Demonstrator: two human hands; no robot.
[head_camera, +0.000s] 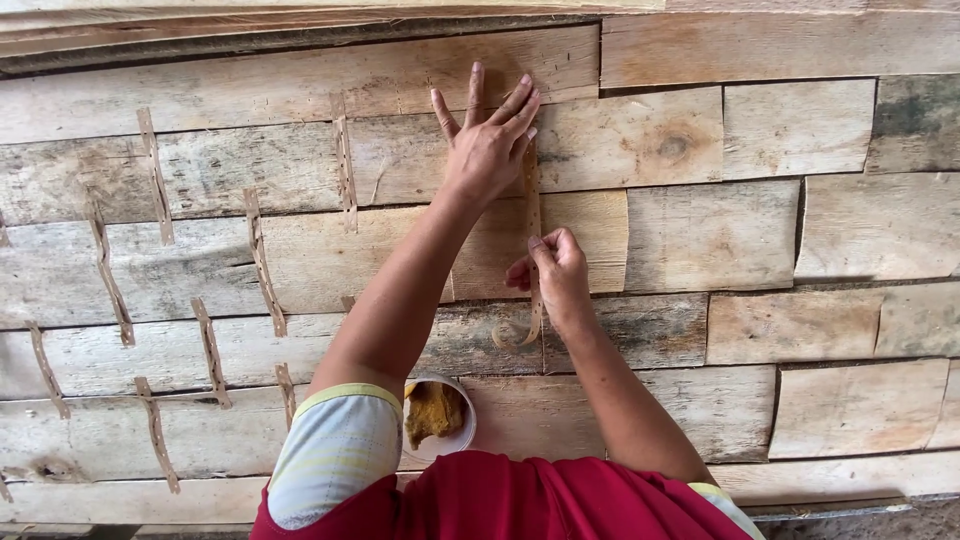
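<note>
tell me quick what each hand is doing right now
Left hand: open, fingers spread, pressing flat on the thin brown paper tape strip on the pale wooden veneer sheets.
Right hand: closed, pinching the same strip lower down.

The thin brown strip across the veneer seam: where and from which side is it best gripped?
Probably at its loose curled lower end, from the right: the strip is flat under the left hand up top, and the right hand pinches it lower.

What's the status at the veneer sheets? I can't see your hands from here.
Left hand flat, pressing the thin brown tape strip onto the pale wood veneer sheets. Right hand pinching the strip lower down. White bowl of brown paste near; nothing in the way.
</note>
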